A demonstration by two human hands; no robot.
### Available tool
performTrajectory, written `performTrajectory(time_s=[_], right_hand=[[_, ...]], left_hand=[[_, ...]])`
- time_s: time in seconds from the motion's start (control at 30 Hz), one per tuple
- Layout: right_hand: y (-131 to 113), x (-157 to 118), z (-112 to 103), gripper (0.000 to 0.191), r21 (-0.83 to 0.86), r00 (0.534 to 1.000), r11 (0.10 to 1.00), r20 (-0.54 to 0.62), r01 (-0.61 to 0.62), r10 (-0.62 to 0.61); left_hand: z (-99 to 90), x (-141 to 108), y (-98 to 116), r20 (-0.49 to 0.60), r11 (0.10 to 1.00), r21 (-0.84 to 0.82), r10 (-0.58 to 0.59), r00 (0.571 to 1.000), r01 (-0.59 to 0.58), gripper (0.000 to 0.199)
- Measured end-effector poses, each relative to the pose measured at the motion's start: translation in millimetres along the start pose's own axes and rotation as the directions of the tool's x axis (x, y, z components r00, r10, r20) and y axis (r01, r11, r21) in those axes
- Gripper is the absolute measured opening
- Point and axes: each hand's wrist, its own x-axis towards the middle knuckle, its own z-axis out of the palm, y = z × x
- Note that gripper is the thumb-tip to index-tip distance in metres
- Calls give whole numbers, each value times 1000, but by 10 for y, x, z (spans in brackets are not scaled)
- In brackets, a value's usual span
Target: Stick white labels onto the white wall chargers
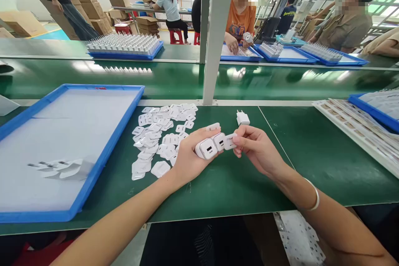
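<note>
My left hand (pixel 193 149) is wrapped round two white charger plugs (pixel 206 149), their port faces turned toward me. Against the upper side of that hand rests a small white square piece (pixel 213 126) with faint print. My right hand (pixel 258 145) pinches a similar white printed piece (pixel 230 141) between thumb and fingers, close beside the chargers. Behind the right hand, another white charger (pixel 242 118) with two pins sits on the green table. Many such flat white pieces (pixel 168 141) lie scattered left of my left hand.
A blue-rimmed tray (pixel 104 162) at left holds a few white chargers (pixel 59 169). Stacked sheets (pixel 358 133) and a blue tray (pixel 374 110) lie at right. A metal post (pixel 212 41) stands ahead, with filled trays (pixel 124 52) beyond. A person in orange (pixel 240 20) works across the line.
</note>
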Motion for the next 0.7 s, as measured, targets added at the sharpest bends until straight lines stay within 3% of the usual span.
performTrajectory(time_s=[0.1,0.33,0.7], right_hand=[[-9,-11,-11,35,35,997,997,39,-70,68],[17,-19,33,32,41,996,996,46,-83,81],[21,-28,42,30,55,992,992,61,-118,114]], left_hand=[[12,-9,-6,0,1000,26,17,1000,-17,36],[43,-44,-12,20,997,68,25,999,-26,38],[34,-66,-1,26,988,83,127,992,-129,39]])
